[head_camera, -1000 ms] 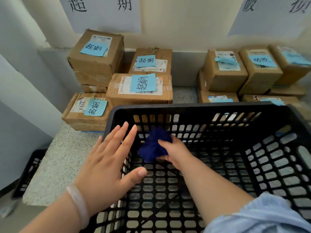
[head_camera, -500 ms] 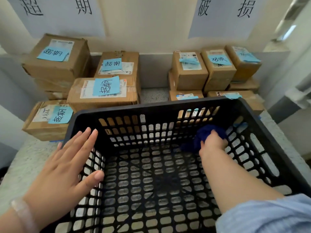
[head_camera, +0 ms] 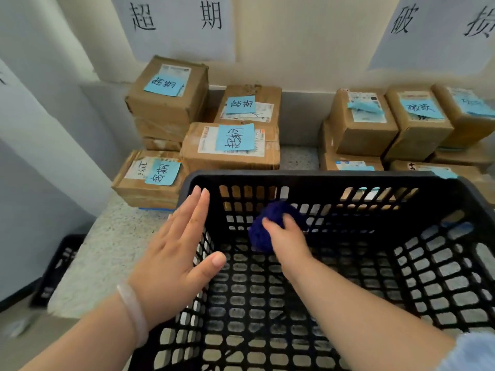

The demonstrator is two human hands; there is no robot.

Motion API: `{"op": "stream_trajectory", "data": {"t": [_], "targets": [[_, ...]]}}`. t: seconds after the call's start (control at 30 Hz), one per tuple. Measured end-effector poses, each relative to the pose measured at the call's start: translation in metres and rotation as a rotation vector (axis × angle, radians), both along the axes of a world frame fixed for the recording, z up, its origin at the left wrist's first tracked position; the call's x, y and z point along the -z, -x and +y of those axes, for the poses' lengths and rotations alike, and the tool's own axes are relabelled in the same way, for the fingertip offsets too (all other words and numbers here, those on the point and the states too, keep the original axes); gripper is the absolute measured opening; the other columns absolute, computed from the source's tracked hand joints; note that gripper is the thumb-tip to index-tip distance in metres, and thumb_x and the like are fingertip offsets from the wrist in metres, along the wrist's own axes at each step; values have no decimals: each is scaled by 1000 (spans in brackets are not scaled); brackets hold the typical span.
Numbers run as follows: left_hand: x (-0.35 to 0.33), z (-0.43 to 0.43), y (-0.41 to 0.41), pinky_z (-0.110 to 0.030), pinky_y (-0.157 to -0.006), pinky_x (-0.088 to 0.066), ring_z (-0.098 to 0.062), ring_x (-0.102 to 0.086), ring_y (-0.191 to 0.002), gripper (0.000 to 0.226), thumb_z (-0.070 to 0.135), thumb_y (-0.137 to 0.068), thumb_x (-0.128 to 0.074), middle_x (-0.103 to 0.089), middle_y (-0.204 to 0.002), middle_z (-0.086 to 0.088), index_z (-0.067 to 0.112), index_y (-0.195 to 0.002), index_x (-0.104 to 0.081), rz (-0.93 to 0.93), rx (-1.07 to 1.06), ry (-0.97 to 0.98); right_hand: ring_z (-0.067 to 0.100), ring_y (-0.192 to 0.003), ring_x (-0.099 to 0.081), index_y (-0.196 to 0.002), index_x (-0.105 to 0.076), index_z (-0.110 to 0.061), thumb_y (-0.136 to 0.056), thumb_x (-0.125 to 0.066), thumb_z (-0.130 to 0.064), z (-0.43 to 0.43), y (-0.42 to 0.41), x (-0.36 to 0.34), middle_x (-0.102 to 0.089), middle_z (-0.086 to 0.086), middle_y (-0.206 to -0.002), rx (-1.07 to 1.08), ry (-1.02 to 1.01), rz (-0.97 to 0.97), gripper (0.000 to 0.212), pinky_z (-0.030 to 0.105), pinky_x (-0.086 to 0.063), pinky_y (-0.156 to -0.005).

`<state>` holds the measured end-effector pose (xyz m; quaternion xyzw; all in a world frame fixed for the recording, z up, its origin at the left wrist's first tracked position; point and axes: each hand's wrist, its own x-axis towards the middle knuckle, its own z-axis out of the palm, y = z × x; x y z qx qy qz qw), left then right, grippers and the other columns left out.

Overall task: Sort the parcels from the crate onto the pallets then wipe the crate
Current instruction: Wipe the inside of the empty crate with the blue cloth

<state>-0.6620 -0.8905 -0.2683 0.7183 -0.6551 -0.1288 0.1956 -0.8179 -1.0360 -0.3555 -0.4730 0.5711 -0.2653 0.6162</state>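
Setting: pale wall behind a speckled worktop, viewed from above.

Wall items: left sheet and right sheet, both white paper with large black handwritten characters.

Left group of parcels: brown cardboard boxes under the left sheet, some stacked, set against the wall. Each visible top carries a blue note with handwriting.

Right group of parcels: brown cardboard boxes under the right sheet, stacked in two layers, also marked with blue paper. Bare worktop lies between the two groups.

Crate: black plastic with lattice walls and floor, on the worktop just in front of both groups.

Dark blue cloth: bunched into a ball inside the crate, against the lower part of the far wall, left of centre.

Right hand: reaching into the crate with its fingers curled over the dark blue cloth and gripping it. A light blue sleeve shows at the lower right edge.

Left hand: flat, fingers straight and together, lying along the crate's left rim. The thumb is spread inward over the lattice and holds nothing. A pale bracelet is on the wrist.

Second crate: black lattice, partly visible at a lower level beyond the worktop's left edge.
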Motion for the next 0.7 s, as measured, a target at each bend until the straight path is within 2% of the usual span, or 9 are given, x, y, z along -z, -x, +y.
{"op": "stream_trajectory", "data": {"t": [0.1,0.17,0.2,0.3,0.37,0.5,0.57,0.63,0.7], "targets": [[1,-1,0,-7,-110,14,8,21,-143,87,89,-77,-4,26,-156,23,42,-145,25,22,-31,13,23,-112,-57,-113,-59,-26,-91,-61,-40,18,-58,-29,-61,6,-121,-282,156,-69,25,40,-45,-102],[1,-1,1,-8,-112,13,8,22,-143,87,89,-76,-3,25,-157,22,42,-144,26,59,-75,29,24,-108,-54,-102,-55,-21,-92,-60,-41,25,-83,-47,-55,10,-117,-370,249,-42,23,36,-44,-95],[0,-1,1,-10,-113,12,8,22,-143,88,89,-76,-2,25,-157,22,42,-144,26,81,-95,37,25,-110,-50,-106,-53,-21,-93,-58,-42,27,-91,-50,-50,10,-120,-375,269,-19,25,35,-41,-95],[0,-1,1,-12,-114,11,7,21,-143,88,88,-77,-2,24,-158,22,40,-146,25,119,-110,63,26,-119,-45,-123,-47,-22,-96,-55,-36,36,-98,-50,-39,8,-129,-363,240,-41,31,36,-39,-100],[1,-3,0,-9,-113,11,7,21,-144,85,87,-78,-3,23,-157,24,41,-145,24,133,-112,83,26,-118,-47,-116,-47,-28,-94,-57,-37,43,-96,-48,-40,6,-127,-348,217,-93,26,41,-41,-103],[2,-3,0,-10,-115,8,5,17,-146,85,86,-81,-7,19,-159,20,39,-146,20,196,-142,122,26,-116,-56,-108,-50,-35,-74,-55,-48,63,-77,-46,-54,10,-126,-404,182,-176,36,48,-46,-101],[2,-2,1,-16,-117,6,4,16,-147,85,86,-81,-7,18,-160,18,39,-147,19,205,-160,132,21,-114,-56,-98,-55,-43,-72,-56,-47,79,-61,-40,-58,7,-123,-493,166,-206,26,46,-45,-102],[1,-2,2,-23,-119,4,3,15,-147,84,86,-81,-8,17,-162,15,40,-147,18,220,-190,133,18,-112,-57,-101,-59,-43,-72,-56,-40,96,-45,-33,-60,4,-120,-635,156,-208,30,44,-44,-103],[-1,-1,4,-23,-119,5,4,16,-146,84,87,-80,-8,16,-161,17,42,-146,18,228,-233,126,14,-107,-59,-104,-60,-40,-70,-56,-28,115,-29,-32,-62,4,-119,-793,107,-254,36,34,-46,-100]]}}
